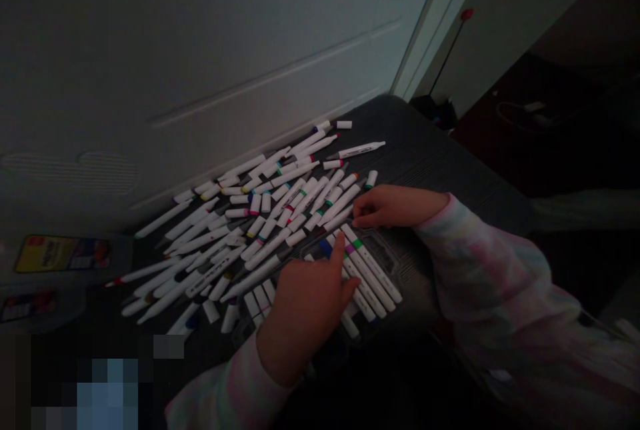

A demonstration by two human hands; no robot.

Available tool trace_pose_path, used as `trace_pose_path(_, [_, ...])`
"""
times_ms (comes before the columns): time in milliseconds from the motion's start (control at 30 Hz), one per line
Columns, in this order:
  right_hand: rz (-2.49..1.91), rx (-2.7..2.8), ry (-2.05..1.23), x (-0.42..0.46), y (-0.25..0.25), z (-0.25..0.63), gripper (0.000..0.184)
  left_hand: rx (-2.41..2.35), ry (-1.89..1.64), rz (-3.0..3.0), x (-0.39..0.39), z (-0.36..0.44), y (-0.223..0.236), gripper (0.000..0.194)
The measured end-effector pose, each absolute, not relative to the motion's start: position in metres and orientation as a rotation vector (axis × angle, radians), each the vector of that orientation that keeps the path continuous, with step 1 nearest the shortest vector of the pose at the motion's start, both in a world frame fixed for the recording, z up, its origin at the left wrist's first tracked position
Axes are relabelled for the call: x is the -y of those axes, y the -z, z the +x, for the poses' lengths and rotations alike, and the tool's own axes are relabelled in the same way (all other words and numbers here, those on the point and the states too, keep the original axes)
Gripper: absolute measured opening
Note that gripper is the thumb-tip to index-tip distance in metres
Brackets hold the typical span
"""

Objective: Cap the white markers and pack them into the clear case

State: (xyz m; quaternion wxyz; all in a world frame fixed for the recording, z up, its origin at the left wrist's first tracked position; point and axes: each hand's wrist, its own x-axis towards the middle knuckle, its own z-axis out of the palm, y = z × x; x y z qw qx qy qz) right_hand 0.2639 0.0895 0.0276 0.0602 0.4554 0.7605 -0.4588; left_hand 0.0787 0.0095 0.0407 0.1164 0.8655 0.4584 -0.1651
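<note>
Over a clear plastic case (395,253) is my left hand (305,307), its index finger stretched out and thumb apart. That fingertip rests at the capped ends of several white markers (373,277) lying side by side in the case, with green, purple and blue bands. More white markers (259,300) sit in the case left of this hand, which hides the part between. Just beyond the case, my right hand (383,207) has its fingers curled together at the end of a white marker (340,217) at the pile's edge. Its fingertips are partly hidden.
A large heap of loose white markers and caps (270,207) covers the dark tabletop (425,143) against a pale panelled door (250,50). At the left stands clear packaging with a yellow label (43,253). A red-tipped stick (466,15) leans beyond the table.
</note>
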Motion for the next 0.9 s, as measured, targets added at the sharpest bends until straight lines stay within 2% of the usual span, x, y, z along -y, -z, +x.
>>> trace_pose_path(167, [1.39,-2.316,1.372,-0.089,-0.029,0.263,0.024,-1.179,0.363,2.527,-0.003,0.081,-0.043,0.051])
trace_pose_path(333, [1.382,-2.341,1.363,-0.089,-0.03,0.263,0.024,-1.067,0.388,2.49,0.004,0.083,-0.048,0.039])
trace_pose_path(533, [1.412,-2.306,1.423,-0.088,-0.029,0.263,0.023,-1.021,0.384,2.467,0.001,0.077,-0.05,0.042])
trace_pose_path(667, [1.398,-2.31,1.426,-0.089,-0.029,0.263,0.024,-1.187,0.393,2.49,-0.006,0.07,-0.049,0.052])
trace_pose_path(900, [1.382,-2.306,1.422,-0.089,-0.028,0.263,0.024,-1.29,0.435,2.516,-0.015,0.068,-0.042,0.056])
